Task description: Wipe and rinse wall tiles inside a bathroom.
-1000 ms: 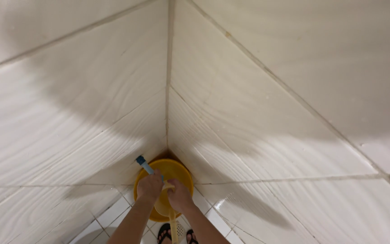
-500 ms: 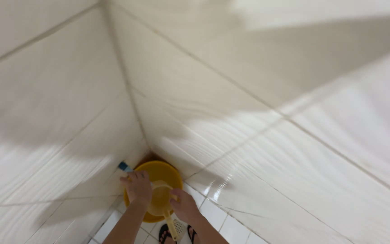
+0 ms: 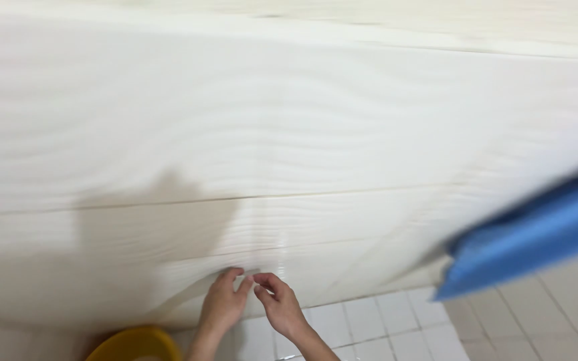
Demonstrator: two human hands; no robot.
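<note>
My left hand [image 3: 223,303] and my right hand [image 3: 278,305] are raised side by side in front of the white tiled wall [image 3: 289,147], fingertips nearly touching each other. Both hands hold nothing that I can see, and their fingers are loosely curled and apart. The yellow bucket [image 3: 130,343] sits at the bottom left, below and left of my left hand, with only its rim showing. The view is blurred by motion.
A blue slab-like object [image 3: 536,230], blurred, juts in from the right edge above the floor. Small white floor tiles [image 3: 396,321] run along the base of the wall at the bottom right.
The view has swung right, away from the corner. Both hands have left the yellow bucket, the blue-handled tool and the pale scoop, and now hover empty by the wall. A blue object entered at right.
</note>
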